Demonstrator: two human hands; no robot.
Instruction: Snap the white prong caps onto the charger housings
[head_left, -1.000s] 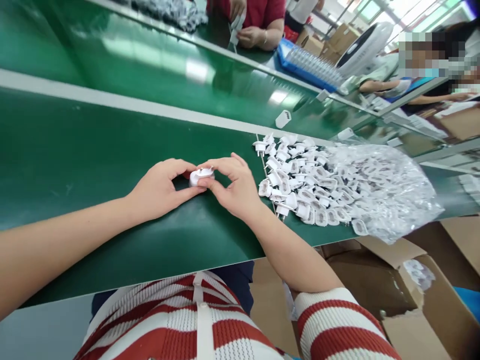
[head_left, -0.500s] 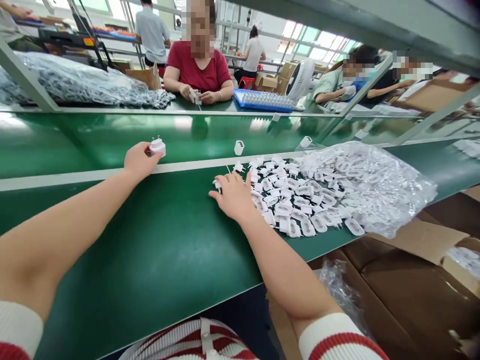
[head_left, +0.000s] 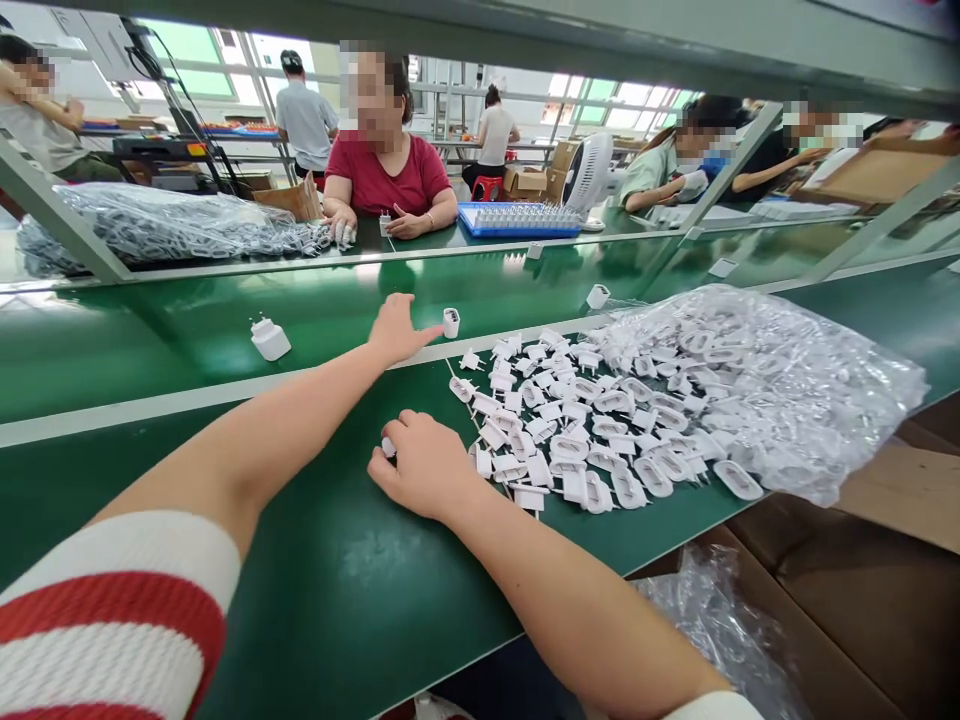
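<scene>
Fingers [head_left: 401,300] of my left hand [head_left: 396,332] stand spread apart and hold nothing, reaching past the pale divider [head_left: 150,404], thumb right by an open-ended white charger housing [head_left: 451,322]; I cannot tell whether they touch. My right hand [head_left: 426,465] is low over the green table [head_left: 337,560], its fingers curled closed around a small white plug part [head_left: 388,447], mostly hidden. Just right of it I see a heap of white plug covers [head_left: 570,445] beside a clear plastic bag [head_left: 847,400]. Beyond the divider, left of my left hand, sits a white two-pin charger [head_left: 271,341], pins up.
</scene>
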